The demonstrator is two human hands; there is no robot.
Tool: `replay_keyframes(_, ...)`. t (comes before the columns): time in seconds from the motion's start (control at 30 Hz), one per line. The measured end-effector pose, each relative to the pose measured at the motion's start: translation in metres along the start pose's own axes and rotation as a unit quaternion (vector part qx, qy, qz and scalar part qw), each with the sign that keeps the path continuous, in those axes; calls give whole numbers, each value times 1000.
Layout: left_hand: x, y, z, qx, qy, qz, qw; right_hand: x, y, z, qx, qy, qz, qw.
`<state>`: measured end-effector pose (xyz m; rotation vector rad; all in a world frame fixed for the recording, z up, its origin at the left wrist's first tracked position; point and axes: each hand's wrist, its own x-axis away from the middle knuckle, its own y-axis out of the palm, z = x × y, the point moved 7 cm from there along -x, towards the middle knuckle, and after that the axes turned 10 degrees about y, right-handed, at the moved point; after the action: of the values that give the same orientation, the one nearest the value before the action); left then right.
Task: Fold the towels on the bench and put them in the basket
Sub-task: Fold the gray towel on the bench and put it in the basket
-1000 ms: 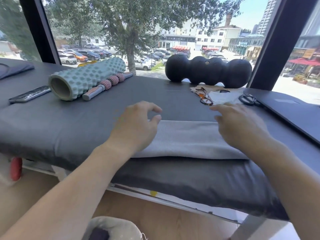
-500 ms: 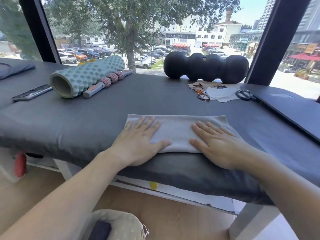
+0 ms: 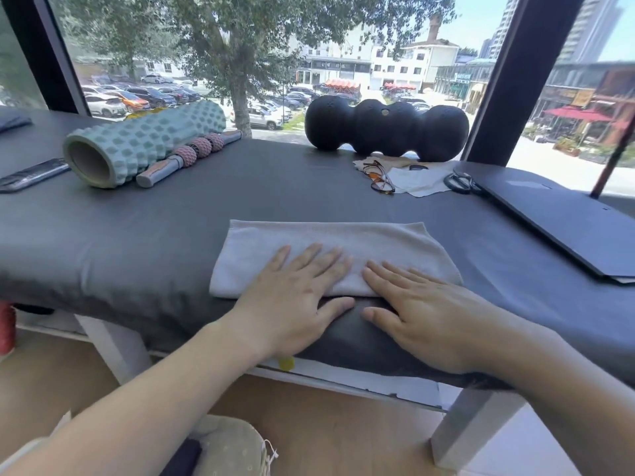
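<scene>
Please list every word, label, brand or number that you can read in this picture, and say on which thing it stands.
None can be read.
Building sign outside the window: pale characters, too small and blurred.
Dark shopfront band: marks, unreadable.
Towel, foam roller, black roller, laptop: no text visible.

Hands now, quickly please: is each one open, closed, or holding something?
Left hand: open, fingers flat, pressing on the folded towel.
Right hand: open, fingers flat, pressing on the same towel.

Bare forearms, unsleeved, no rings
</scene>
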<state>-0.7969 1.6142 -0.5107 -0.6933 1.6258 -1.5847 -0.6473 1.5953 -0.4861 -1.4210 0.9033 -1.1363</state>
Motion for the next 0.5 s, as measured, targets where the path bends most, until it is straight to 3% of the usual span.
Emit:
replay_keyframes(0.27,-2,-7,7,17,23,-29,999,11,-23,43,48,109,-33,992)
replay_keyframes(0.5,-3,-11,11,61,49,21,997,1,-14,49,116,137,5,984)
